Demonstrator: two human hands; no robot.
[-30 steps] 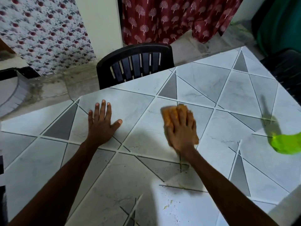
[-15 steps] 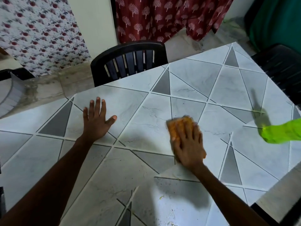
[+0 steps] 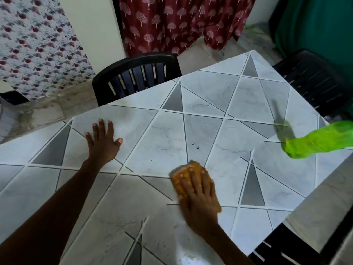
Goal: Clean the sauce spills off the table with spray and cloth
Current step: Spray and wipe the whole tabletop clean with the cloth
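Note:
My right hand [image 3: 198, 199] presses flat on an orange cloth [image 3: 183, 175] on the grey marble-patterned table [image 3: 210, 92], near its middle front. Fingers cover most of the cloth; its far and left edges stick out. My left hand [image 3: 102, 143] lies flat on the table to the left, fingers spread, holding nothing. A bright green spray bottle [image 3: 321, 139] stands at the right edge of the table, blurred and cut off by the frame. A few small dark specks [image 3: 193, 144] sit on the table beyond the cloth. A wet sheen [image 3: 189, 257] shows near the front edge.
A black plastic chair [image 3: 137, 73] is pushed in at the far side of the table. Another black chair [image 3: 315, 81] stands at the right corner, and a third [image 3: 282, 251] at the near right. A red patterned curtain [image 3: 181, 22] hangs behind.
My right hand has dragged the orange cloth toward me across the table, from the middle to nearer the front. My left hand stays flat in place. The view has shifted.

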